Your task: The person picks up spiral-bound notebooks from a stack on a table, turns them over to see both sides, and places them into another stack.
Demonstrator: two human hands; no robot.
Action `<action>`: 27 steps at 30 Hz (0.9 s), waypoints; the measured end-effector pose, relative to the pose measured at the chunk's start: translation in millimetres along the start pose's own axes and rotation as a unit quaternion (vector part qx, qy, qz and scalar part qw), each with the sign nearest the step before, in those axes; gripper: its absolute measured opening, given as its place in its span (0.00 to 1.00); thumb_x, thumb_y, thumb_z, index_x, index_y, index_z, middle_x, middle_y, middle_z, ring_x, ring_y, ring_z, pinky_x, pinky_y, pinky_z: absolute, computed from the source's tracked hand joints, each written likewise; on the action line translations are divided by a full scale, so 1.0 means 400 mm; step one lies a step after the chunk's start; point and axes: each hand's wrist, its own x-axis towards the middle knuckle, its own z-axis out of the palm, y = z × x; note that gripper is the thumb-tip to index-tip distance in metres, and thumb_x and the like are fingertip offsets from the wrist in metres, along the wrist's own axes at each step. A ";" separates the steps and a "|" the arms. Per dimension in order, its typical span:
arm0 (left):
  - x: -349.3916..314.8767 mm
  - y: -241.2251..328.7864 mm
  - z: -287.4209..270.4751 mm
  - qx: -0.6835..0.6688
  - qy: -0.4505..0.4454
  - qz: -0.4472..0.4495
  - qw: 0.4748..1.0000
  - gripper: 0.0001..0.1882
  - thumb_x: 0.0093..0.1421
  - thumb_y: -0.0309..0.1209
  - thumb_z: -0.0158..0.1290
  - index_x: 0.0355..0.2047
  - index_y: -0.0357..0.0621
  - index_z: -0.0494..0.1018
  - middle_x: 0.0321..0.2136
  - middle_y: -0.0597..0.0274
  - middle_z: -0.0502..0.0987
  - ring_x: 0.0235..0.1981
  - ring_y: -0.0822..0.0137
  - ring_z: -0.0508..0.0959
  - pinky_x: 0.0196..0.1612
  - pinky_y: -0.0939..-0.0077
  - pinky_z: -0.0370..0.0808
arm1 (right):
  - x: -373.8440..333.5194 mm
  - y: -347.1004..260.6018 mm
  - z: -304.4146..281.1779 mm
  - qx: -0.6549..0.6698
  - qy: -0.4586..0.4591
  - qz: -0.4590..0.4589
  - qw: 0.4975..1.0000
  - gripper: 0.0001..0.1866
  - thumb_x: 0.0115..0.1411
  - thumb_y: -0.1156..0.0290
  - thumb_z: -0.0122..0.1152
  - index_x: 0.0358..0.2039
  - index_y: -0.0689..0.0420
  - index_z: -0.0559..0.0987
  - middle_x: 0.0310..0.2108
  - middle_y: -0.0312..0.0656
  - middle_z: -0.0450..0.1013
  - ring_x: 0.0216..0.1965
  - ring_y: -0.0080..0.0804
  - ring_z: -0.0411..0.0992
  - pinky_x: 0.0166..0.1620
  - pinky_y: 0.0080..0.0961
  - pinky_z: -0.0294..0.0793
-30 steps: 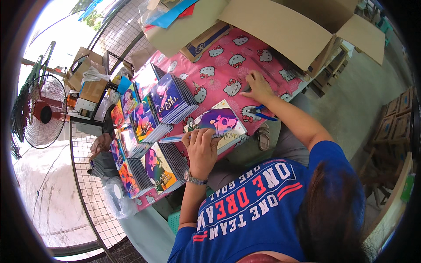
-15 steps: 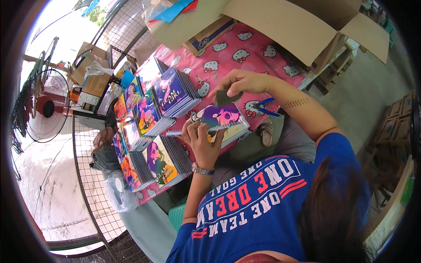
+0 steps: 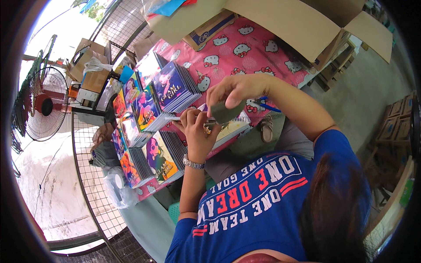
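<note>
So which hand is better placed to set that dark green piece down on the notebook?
Right, probably: the right hand pinches the dark green piece above the notebook; the left hand holds the notebook.

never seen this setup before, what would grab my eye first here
First, the two hands at the middle: the right hand pinches a small dark green piece above a spiral-bound notebook that the left hand steadies. Left of them, stacks of bright cartoon-cover notebooks fan out over a pink tablecloth with cat faces. An open cardboard box sits along the table's far edge, and a standing fan is at far left.
</note>
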 end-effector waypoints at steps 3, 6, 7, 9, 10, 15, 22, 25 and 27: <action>-0.008 -0.009 0.007 -0.034 -0.006 -0.027 0.999 0.21 0.45 0.40 0.68 0.36 0.45 0.74 0.40 0.60 0.71 0.51 0.52 0.66 0.59 0.44 0.51 | 0.015 -0.008 -0.028 -0.370 0.026 0.210 0.905 0.26 0.50 0.49 0.69 0.37 0.61 0.83 0.43 0.39 0.72 0.40 0.29 0.72 0.46 0.25 0.70; -0.010 0.004 -0.007 0.005 0.000 -0.012 1.000 0.22 0.44 0.37 0.67 0.37 0.44 0.73 0.39 0.56 0.71 0.48 0.52 0.67 0.56 0.54 0.57 | 0.007 0.016 -0.021 -0.042 0.038 0.059 0.997 0.21 0.53 0.55 0.68 0.37 0.61 0.83 0.39 0.37 0.70 0.40 0.27 0.71 0.44 0.25 0.70; -0.011 0.002 -0.005 -0.010 0.002 -0.017 1.000 0.22 0.44 0.37 0.67 0.37 0.44 0.73 0.39 0.56 0.71 0.48 0.52 0.67 0.56 0.54 0.57 | 0.009 0.019 -0.013 0.066 0.030 -0.002 0.997 0.20 0.53 0.56 0.68 0.38 0.61 0.83 0.38 0.37 0.70 0.39 0.27 0.70 0.43 0.25 0.70; -0.002 -0.002 0.001 -0.026 0.006 -0.019 0.999 0.23 0.45 0.37 0.68 0.38 0.44 0.72 0.39 0.56 0.71 0.48 0.52 0.67 0.55 0.54 0.58 | 0.014 0.011 -0.024 -0.172 0.013 0.113 0.978 0.21 0.54 0.58 0.67 0.40 0.62 0.81 0.40 0.38 0.69 0.42 0.26 0.70 0.44 0.25 0.71; 0.000 -0.003 0.000 -0.024 0.006 -0.019 1.000 0.23 0.45 0.37 0.68 0.39 0.45 0.72 0.39 0.56 0.71 0.48 0.52 0.67 0.55 0.54 0.59 | 0.016 0.010 -0.028 -0.192 0.018 0.108 0.975 0.21 0.53 0.58 0.67 0.40 0.62 0.81 0.41 0.38 0.69 0.42 0.26 0.70 0.44 0.25 0.71; -0.007 -0.005 0.002 -0.033 0.017 -0.025 0.999 0.25 0.44 0.38 0.69 0.39 0.44 0.71 0.40 0.56 0.71 0.47 0.52 0.68 0.55 0.53 0.59 | 0.033 -0.001 -0.029 -0.232 0.005 0.158 0.960 0.25 0.50 0.55 0.70 0.41 0.63 0.80 0.42 0.39 0.68 0.44 0.28 0.71 0.45 0.26 0.71; 0.004 -0.009 0.000 0.007 0.038 -0.046 0.998 0.26 0.41 0.40 0.71 0.36 0.44 0.71 0.38 0.58 0.72 0.45 0.53 0.69 0.53 0.55 0.60 | 0.066 0.055 -0.067 -0.198 -0.048 0.182 0.962 0.26 0.49 0.56 0.70 0.43 0.61 0.79 0.40 0.38 0.70 0.44 0.27 0.70 0.48 0.25 0.69; 0.001 -0.050 -0.014 -0.003 0.060 -0.043 0.997 0.25 0.38 0.37 0.72 0.33 0.43 0.73 0.33 0.60 0.73 0.40 0.55 0.70 0.47 0.60 0.64 | 0.089 0.066 -0.057 -0.106 -0.014 0.119 0.987 0.23 0.52 0.61 0.67 0.45 0.61 0.78 0.41 0.38 0.70 0.44 0.26 0.70 0.48 0.25 0.69; 0.007 -0.073 -0.012 -0.009 0.063 -0.028 0.998 0.24 0.38 0.36 0.72 0.33 0.43 0.73 0.31 0.60 0.74 0.39 0.55 0.71 0.45 0.62 0.66 | 0.115 0.043 -0.060 -0.065 -0.066 0.097 0.991 0.22 0.53 0.63 0.66 0.45 0.61 0.78 0.42 0.38 0.71 0.43 0.27 0.70 0.49 0.25 0.69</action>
